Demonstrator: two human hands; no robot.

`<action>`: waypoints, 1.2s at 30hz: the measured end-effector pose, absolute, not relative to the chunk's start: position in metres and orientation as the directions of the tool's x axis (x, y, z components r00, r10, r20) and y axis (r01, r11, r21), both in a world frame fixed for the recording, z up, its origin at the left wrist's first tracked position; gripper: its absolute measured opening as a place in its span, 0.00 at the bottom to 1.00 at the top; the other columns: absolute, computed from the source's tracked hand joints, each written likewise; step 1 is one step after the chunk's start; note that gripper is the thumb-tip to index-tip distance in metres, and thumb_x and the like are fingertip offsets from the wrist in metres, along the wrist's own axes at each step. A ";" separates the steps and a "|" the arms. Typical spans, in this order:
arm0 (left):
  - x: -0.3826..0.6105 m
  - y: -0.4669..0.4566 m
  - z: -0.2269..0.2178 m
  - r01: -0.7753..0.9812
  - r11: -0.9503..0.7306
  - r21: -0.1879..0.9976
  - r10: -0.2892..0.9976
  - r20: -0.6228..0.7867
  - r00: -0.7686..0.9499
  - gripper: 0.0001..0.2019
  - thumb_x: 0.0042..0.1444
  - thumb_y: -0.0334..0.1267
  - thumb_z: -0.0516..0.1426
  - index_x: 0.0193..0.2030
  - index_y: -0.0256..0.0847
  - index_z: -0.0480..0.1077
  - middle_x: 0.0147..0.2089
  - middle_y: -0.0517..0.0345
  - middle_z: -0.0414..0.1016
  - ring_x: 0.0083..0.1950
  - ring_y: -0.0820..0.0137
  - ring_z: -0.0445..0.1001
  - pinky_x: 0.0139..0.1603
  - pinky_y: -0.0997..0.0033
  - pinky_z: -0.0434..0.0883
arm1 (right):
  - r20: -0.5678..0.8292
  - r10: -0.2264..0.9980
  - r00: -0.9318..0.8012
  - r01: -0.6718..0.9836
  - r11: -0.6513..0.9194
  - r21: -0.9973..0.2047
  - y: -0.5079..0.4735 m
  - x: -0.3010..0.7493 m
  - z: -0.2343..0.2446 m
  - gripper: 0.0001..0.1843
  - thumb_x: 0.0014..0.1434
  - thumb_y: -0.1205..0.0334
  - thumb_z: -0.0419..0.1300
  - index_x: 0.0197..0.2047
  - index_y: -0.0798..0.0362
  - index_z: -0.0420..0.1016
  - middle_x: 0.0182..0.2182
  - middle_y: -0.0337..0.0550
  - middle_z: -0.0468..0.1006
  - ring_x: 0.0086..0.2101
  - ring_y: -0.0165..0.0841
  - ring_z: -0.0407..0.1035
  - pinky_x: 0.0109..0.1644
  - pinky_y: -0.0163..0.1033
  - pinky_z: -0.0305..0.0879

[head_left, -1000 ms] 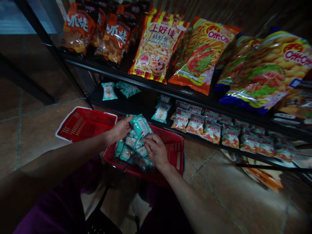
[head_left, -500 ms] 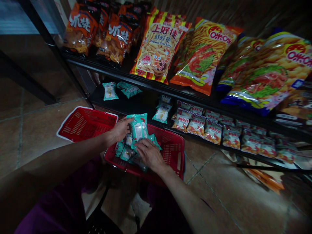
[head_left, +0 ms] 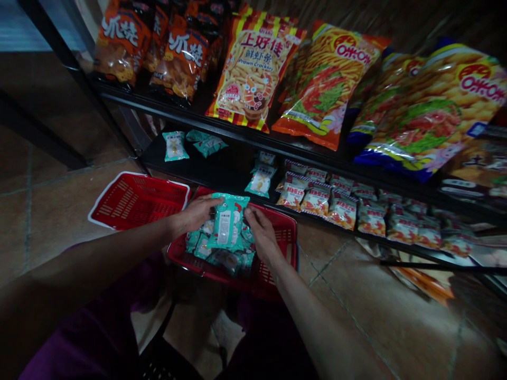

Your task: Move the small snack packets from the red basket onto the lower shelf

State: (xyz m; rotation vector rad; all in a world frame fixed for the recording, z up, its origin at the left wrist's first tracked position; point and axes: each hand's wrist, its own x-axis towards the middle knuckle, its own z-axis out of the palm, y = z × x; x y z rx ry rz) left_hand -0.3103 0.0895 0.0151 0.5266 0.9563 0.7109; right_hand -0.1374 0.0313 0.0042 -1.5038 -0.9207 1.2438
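Note:
A teal snack bag [head_left: 228, 224] with a white label panel is held above the red basket [head_left: 291, 240] in front of me. My left hand [head_left: 199, 214] is closed on the bag's upper left edge. At its right edge, my right hand [head_left: 261, 229] grips the bag with thumb and fingers; the fingertips are partly hidden. More teal snack bags [head_left: 227, 261] lie in the basket beneath it.
A second red basket [head_left: 119, 203] stands to the left. On the low black shelf [head_left: 222, 171] are teal bags [head_left: 260, 179] and rows of small white-and-red bags [head_left: 317, 199]. Larger bags, including prawn crackers [head_left: 253, 68], fill the shelf above, whose edge overhangs.
The bag has moved slightly down and right and now faces me more squarely. My right hand has gone from the bag's lower front to its right edge.

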 end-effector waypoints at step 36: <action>-0.308 0.090 0.001 -0.297 0.721 0.627 0.693 -0.631 0.350 0.11 0.54 0.40 0.60 0.42 0.36 0.75 0.36 0.50 0.79 0.30 0.69 0.75 0.31 0.71 0.70 | 0.228 0.965 0.130 0.430 0.152 -0.890 0.028 -0.138 -0.001 0.11 0.59 0.56 0.57 0.42 0.48 0.76 0.44 0.46 0.73 0.47 0.36 0.68 0.50 0.45 0.68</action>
